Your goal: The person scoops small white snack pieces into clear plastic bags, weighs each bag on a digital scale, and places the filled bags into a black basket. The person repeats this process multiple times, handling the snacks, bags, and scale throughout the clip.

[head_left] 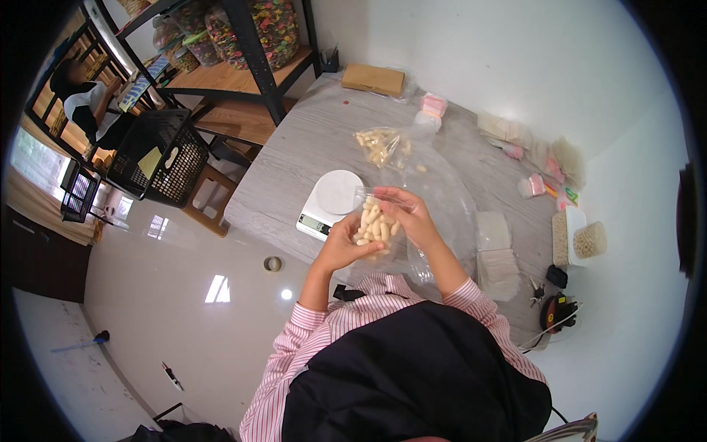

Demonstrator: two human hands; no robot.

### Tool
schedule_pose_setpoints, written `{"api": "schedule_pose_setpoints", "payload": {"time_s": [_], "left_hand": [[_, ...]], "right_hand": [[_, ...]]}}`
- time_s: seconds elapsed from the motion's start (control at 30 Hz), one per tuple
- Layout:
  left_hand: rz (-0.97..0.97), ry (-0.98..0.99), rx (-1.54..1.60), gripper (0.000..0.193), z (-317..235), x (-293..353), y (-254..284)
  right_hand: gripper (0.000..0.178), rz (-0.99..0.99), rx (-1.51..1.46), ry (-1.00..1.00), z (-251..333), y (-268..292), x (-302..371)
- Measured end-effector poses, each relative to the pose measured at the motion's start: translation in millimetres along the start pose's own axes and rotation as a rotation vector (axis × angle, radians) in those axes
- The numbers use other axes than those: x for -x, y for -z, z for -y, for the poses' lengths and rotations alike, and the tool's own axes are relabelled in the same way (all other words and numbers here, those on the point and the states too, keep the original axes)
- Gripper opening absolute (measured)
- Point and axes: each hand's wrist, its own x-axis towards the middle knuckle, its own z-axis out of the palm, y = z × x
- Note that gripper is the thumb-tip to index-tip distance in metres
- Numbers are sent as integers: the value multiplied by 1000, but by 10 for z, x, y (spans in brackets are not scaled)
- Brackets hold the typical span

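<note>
A small clear plastic bag of pale, finger-shaped snacks is held in front of me over the table's near side. My left hand grips its lower left side, thumb across the front. Closed at the bag's upper right edge is my right hand. Just behind the left hand stands a white digital scale with a round pan, partly covered by the bag. Beyond, a large clear plastic bag lies spread on the table, with more of the pale snacks in its far end.
Stacks of empty clear bags lie to the right. Farther right are a tub of pale pieces and a black-and-red device with a cord. A cardboard box sits at the back. Left, a black crate rests on a stool; a person is beyond.
</note>
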Motion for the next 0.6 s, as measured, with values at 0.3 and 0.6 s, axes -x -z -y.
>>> {"api": "schedule_pose_setpoints", "payload": {"time_s": [0.3, 0.6], "left_hand": [[24, 76, -44, 67, 77, -37, 79], [-82, -76, 10, 63, 130, -20, 122]], "right_hand": [[23, -152, 87, 49, -95, -74, -158], [19, -139, 125, 70, -205, -32, -230]]}}
